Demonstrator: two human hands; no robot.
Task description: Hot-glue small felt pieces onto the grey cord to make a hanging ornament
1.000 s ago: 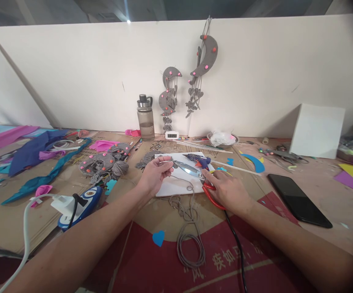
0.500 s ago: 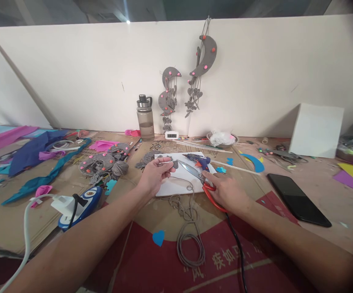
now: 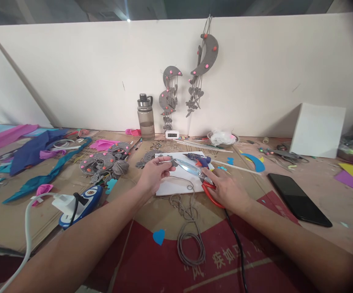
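Note:
Between the fingertips of my left hand (image 3: 155, 173) is pinched a small grey felt piece (image 3: 174, 162), its outline partly covered by the fingers. My right hand (image 3: 226, 186) grips scissors with red handles (image 3: 210, 194); their blade tips (image 3: 184, 164) touch or nearly touch the felt's right edge. Below both hands lies a white board (image 3: 167, 187). A blue glue gun (image 3: 203, 160) rests on it behind the scissors. Grey cord (image 3: 191, 244) trails from the board toward me and ends in a loose coil on the cardboard.
Left of my hands are a grey felt pile with pink dots (image 3: 103, 162) and a blue power strip (image 3: 91, 199). A black phone (image 3: 298, 199) lies on the right. Behind stand a water bottle (image 3: 146, 122) and a small clock (image 3: 172, 134); moon-shaped hangings (image 3: 211, 57) hang on the wall.
The scissors' blades have shifted slightly left and up against the grey felt piece, which has turned a little in my left fingers. Both hands stay in nearly the same place.

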